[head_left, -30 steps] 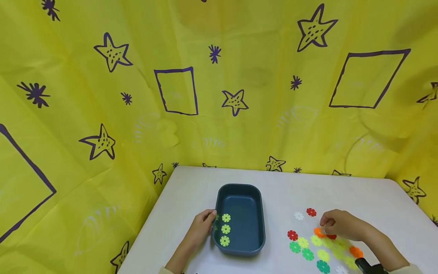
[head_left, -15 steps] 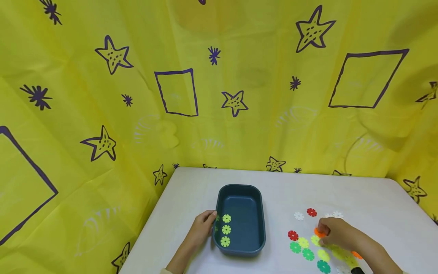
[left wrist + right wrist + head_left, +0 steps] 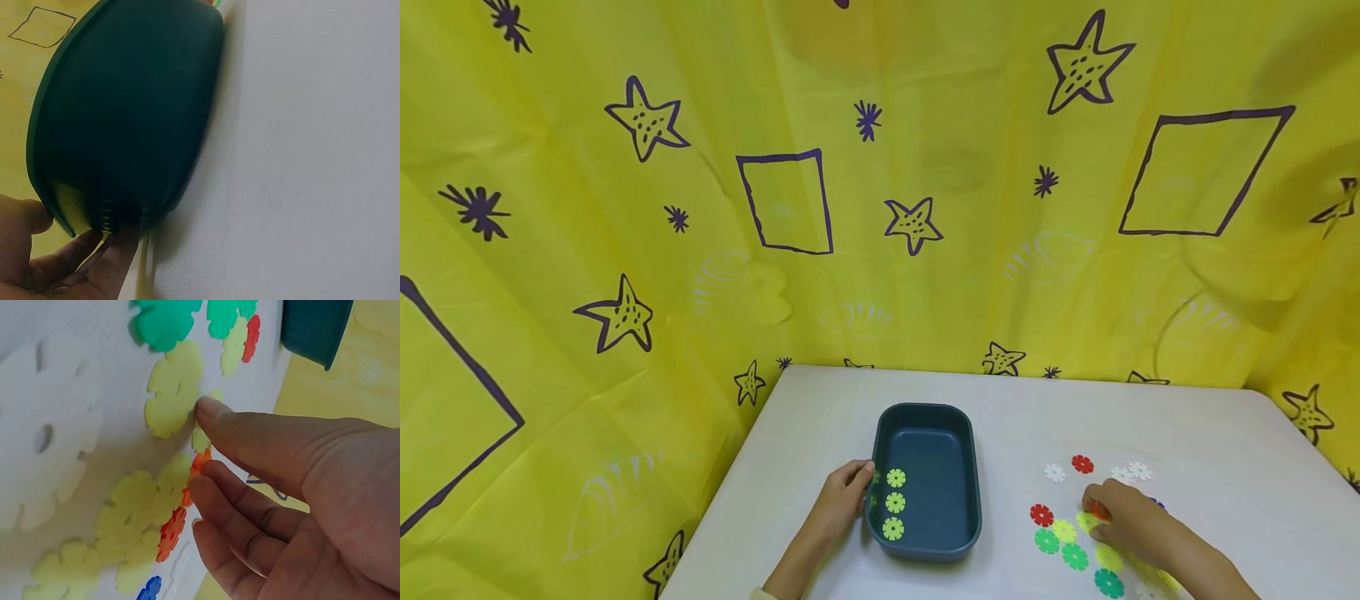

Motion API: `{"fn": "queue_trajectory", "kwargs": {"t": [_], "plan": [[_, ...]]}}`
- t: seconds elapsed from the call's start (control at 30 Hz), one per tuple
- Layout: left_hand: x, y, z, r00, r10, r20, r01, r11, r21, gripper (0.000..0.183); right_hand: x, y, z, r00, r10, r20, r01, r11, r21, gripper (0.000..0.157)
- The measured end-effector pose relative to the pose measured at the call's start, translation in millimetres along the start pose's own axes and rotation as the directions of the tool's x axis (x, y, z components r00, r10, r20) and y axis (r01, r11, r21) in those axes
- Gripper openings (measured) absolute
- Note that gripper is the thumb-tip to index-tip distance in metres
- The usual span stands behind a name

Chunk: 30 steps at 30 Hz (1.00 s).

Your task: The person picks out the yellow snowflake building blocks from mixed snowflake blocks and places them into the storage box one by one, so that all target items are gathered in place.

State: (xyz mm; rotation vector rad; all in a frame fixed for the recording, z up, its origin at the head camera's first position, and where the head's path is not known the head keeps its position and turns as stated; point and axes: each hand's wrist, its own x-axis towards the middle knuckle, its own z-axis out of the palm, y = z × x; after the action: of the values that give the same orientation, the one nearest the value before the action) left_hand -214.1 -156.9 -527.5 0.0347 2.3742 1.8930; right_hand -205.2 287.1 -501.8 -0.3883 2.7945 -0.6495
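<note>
The left hand [image 3: 841, 492] gripped the left wall of a dark teal rectangular tray [image 3: 936, 500], presumably to steady it; inside, three yellow-green flower-edged discs [image 3: 895, 502] lined that wall. The right hand [image 3: 1127, 517], thumb and fingers parted, apparently holding nothing, reached low among flat, notched, multicoloured discs [image 3: 1063, 531], probably spread out for easy picking, at right on the white table [image 3: 1015, 433].

Gripping bare left hand [image 3: 842, 490], parted bare right hand [image 3: 1126, 512]

The left forearm [image 3: 803, 546] slants up from below and left of its hand; the left thumb [image 3: 32, 215] opposes the bent left fingers [image 3: 117, 259]. The right forearm [image 3: 1202, 560] comes from below and right of its hand. There the right thumb [image 3: 256, 434] reaches nearly straight, with a gap to the loosely curved right fingers [image 3: 240, 531].
</note>
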Motion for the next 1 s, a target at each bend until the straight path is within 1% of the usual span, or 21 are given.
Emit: {"fn": "queue_trajectory", "kwargs": {"t": [0.2, 0.33, 0.4, 0.57, 0.67, 0.73, 0.87, 1.0], "plan": [[-0.3, -1.3, 0.1, 1.0, -0.001, 0.002, 0.001, 1.0, -0.005, 0.05, 0.8, -1.9, 0.9, 1.0, -0.017, -0.01, 0.017, 0.999, 0.034, 0.028], [1.4, -3.7, 0.3, 1.0, -0.005, 0.003, 0.005, 1.0, 0.002, 0.051, 1.8, -1.7, 1.0, 1.0, -0.016, 0.013, 0.014, 0.997, 0.082, 0.032], [2.7, -5.1, 0.4, 1.0, -0.008, 0.003, 0.008, 1.0, 0.006, 0.051, 1.9, -0.4, -0.4, 0.999, -0.036, 0.028, 0.032, 0.993, 0.11, 0.032], [2.8, -5.1, 0.0, 1.0, -0.013, 0.003, 0.013, 1.0, 0.004, 0.051, 3.8, 0.6, -6.7, 0.996, -0.065, 0.06, 0.055, 0.986, 0.156, 0.024], [1.8, -4.0, -0.6, 1.0, -0.018, 0.001, 0.018, 1.0, -0.001, 0.051, 7.4, -0.7, -9.4, 0.996, -0.041, 0.079, 0.028, 0.987, 0.159, 0.018], [1.5, -3.3, -0.9, 1.0, -0.018, 0.001, 0.018, 1.0, -0.004, 0.051, 9.9, -0.7, -11.2, 0.995, -0.048, 0.091, 0.033, 0.987, 0.16, 0.015], [1.4, -2.7, -1.1, 1.0, -0.011, 0.006, 0.011, 1.0, -0.014, 0.051, 16.5, -0.2, -16.7, 0.989, -0.095, 0.112, 0.076, 0.984, 0.164, 0.012], [1.3, -2.2, -1.0, 1.0, -0.005, 0.01, 0.005, 1.0, -0.015, 0.052, 23.8, -1.1, -23.0, 0.979, -0.144, 0.146, 0.115, 0.975, 0.192, 0.013]]}}
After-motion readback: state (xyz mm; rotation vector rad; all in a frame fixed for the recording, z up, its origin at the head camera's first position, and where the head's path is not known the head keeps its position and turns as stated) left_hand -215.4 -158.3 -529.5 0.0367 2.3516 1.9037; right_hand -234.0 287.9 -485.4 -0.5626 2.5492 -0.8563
